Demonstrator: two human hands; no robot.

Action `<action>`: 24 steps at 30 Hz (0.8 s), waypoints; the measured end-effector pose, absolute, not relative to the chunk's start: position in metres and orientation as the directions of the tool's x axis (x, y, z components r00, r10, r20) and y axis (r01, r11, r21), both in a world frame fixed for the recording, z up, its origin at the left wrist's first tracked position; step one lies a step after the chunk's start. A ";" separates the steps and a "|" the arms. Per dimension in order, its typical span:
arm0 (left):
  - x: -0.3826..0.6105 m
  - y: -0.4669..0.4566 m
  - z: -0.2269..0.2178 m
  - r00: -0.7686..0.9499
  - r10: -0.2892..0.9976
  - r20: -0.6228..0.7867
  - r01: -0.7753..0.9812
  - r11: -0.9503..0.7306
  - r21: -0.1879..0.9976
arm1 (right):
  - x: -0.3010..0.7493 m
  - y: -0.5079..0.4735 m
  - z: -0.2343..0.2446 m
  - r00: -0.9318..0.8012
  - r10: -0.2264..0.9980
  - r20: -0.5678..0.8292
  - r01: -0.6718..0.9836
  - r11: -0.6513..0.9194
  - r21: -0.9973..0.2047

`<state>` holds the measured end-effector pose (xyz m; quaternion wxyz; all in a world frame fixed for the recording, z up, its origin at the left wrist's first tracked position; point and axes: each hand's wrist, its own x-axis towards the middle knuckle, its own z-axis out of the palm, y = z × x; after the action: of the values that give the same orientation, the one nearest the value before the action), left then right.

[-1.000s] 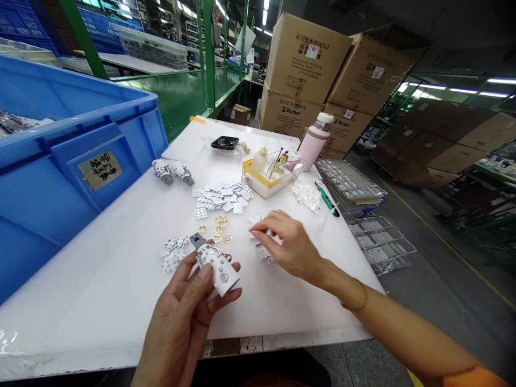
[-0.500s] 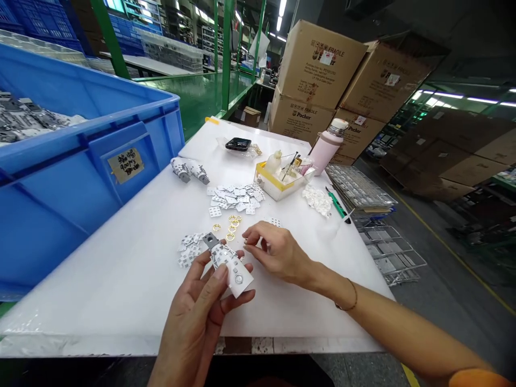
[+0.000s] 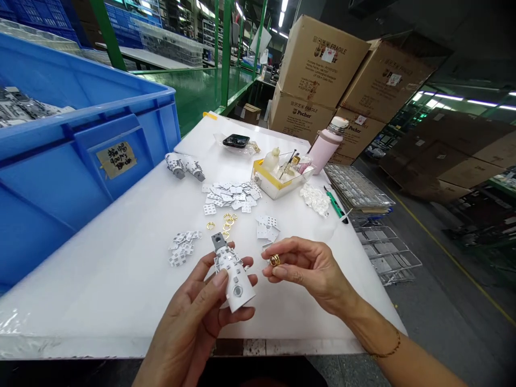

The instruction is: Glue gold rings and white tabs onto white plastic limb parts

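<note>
A white, tapered model part with a grey block at its top end [image 3: 234, 279] is gripped in my left hand [image 3: 189, 312], tilted, its wide end toward me. My right hand [image 3: 314, 271] pinches a small gold ring piece [image 3: 274, 260] between thumb and fingertips, just right of the part and apart from it. Whether it is one ring or several stacked, I cannot tell. Beyond the part, several loose gold rings [image 3: 226, 227] lie on the white table [image 3: 113, 290]. Small white plates with square marks form a far pile [image 3: 231, 196], a left pile [image 3: 182, 250] and a right pile [image 3: 266, 230].
Two similar model parts [image 3: 185, 166] lie by the large blue crate [image 3: 133, 121] on the left. Farther back are a wrapped black device [image 3: 236, 141], a tool tray [image 3: 278, 185], a pink bottle [image 3: 325, 148], a white heap [image 3: 314, 200] and a green-handled tool [image 3: 335, 203].
My right hand has drawn back to the right, and the gold ring piece now shows in its pinch. My left hand still holds the model part, now slightly lower and more upright.
</note>
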<state>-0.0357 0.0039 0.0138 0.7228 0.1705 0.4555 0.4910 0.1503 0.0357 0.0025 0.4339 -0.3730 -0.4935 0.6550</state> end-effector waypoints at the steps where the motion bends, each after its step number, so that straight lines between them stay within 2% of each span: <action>1: -0.036 0.004 0.013 0.114 0.867 -0.485 -0.550 0.461 0.696 | 0.150 0.034 0.001 -0.336 0.941 -0.049 -0.193 -0.119 -0.974; 5: -0.035 0.005 0.008 0.186 0.867 -0.462 -0.533 0.484 0.694 | 0.150 0.028 -0.004 -0.269 0.963 0.037 -0.076 0.018 -0.997; 9: -0.030 0.005 0.009 0.167 0.861 -0.480 -0.523 0.490 0.698 | 0.153 0.026 -0.009 -0.269 0.961 0.058 -0.002 0.059 -0.998; 15: -0.026 0.004 0.012 0.132 0.859 -0.495 -0.519 0.485 0.704 | 0.155 0.025 -0.013 -0.271 0.959 0.082 -0.015 0.081 -0.997; 20: -0.024 0.003 0.013 0.145 0.850 -0.506 -0.510 0.503 0.698 | 0.153 0.028 -0.010 -0.262 0.960 0.095 -0.144 0.058 -0.988; 24: -0.024 0.002 0.012 0.151 0.839 -0.522 -0.499 0.521 0.693 | 0.153 0.029 -0.008 -0.234 0.969 0.074 -0.170 0.034 -0.985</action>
<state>-0.0243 0.0021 0.0125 0.7363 0.1822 0.4670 0.4545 0.1529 0.0288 -0.0081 0.4891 -0.3791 -0.5269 0.5826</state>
